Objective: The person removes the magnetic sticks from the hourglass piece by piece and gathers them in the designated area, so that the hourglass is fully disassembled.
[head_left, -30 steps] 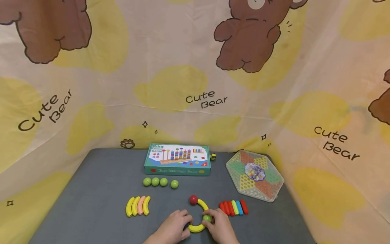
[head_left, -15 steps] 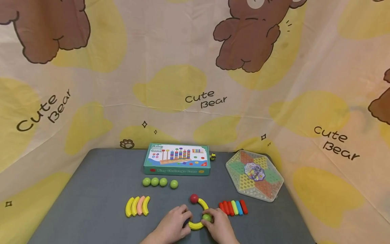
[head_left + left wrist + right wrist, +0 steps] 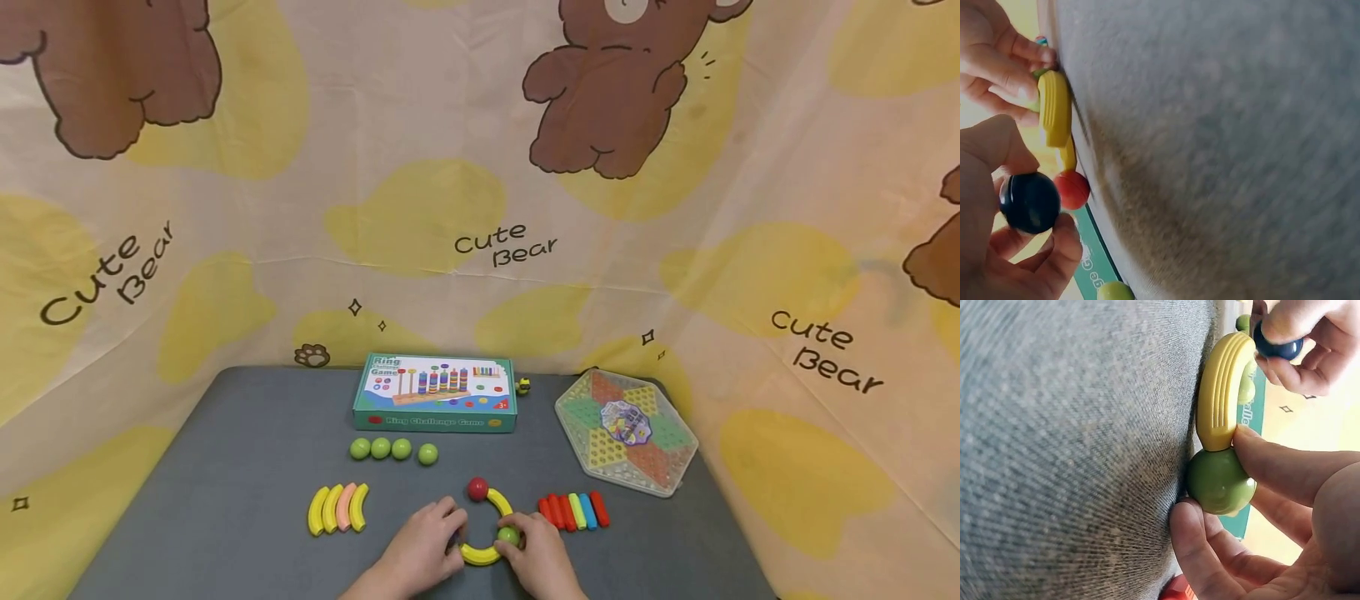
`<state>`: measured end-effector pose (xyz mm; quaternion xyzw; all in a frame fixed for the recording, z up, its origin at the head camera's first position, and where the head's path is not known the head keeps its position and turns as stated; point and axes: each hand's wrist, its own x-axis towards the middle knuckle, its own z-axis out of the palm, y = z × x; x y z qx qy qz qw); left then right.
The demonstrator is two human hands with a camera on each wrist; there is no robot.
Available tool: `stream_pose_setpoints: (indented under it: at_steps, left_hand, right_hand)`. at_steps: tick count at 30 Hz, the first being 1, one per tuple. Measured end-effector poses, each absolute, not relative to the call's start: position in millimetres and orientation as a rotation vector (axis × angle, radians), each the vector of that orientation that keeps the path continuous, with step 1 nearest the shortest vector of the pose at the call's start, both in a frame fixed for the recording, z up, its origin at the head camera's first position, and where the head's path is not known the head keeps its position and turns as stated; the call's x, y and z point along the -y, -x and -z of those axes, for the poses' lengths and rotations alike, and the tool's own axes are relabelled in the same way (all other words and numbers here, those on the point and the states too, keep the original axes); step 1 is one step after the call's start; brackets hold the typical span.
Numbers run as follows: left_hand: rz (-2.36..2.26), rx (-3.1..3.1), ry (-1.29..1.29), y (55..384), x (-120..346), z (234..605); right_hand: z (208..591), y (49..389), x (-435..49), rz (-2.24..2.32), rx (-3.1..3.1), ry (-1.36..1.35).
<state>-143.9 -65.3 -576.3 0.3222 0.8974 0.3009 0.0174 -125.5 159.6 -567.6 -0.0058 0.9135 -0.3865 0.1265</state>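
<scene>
My left hand (image 3: 429, 542) pinches a dark blue ball (image 3: 1030, 203) between thumb and fingers, raised above the table in the left wrist view. In the head view the fingers hide it. My right hand (image 3: 542, 554) holds a green ball (image 3: 1219, 481) between thumb and fingertips, low at the table. A yellow curved stick (image 3: 1222, 394) joins the green ball at one end; its free end points toward the blue ball, apart from it. On the green ball's far side another yellow curved stick (image 3: 499, 502) leads up to a red ball (image 3: 477, 489), forming an open arc.
Several green balls (image 3: 381, 448) line up before a Ring Challenge Game box (image 3: 435, 392). Yellow and pink curved sticks (image 3: 337, 508) lie at left. Short red, blue and yellow-green sticks (image 3: 573, 512) lie right of my right hand. A hexagonal board (image 3: 628, 433) sits at back right.
My left hand has drawn slightly left, taking the blue ball away from the yellow stick's end. The arc has shifted slightly; my right hand keeps its hold on the green ball.
</scene>
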Motion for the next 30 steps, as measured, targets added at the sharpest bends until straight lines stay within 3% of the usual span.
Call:
stream_pose_setpoints:
  at_steps: [11, 21, 30]
  left_hand:
    - [-0.964, -2.858, -0.818, 192.8, 63.9, 552.9]
    - [-0.894, -3.082, -0.738, 236.3, 51.5, 565.4]
    - [-0.735, -3.100, -0.608, 248.5, 52.8, 573.9]
  right_hand:
    - [568.0, 124.2, -162.3, 1.118, -2.655, -0.010]
    - [569.7, 123.5, -160.3, 1.115, -2.683, -0.012]
    - [569.8, 123.3, -157.8, 1.131, -2.693, 0.011]
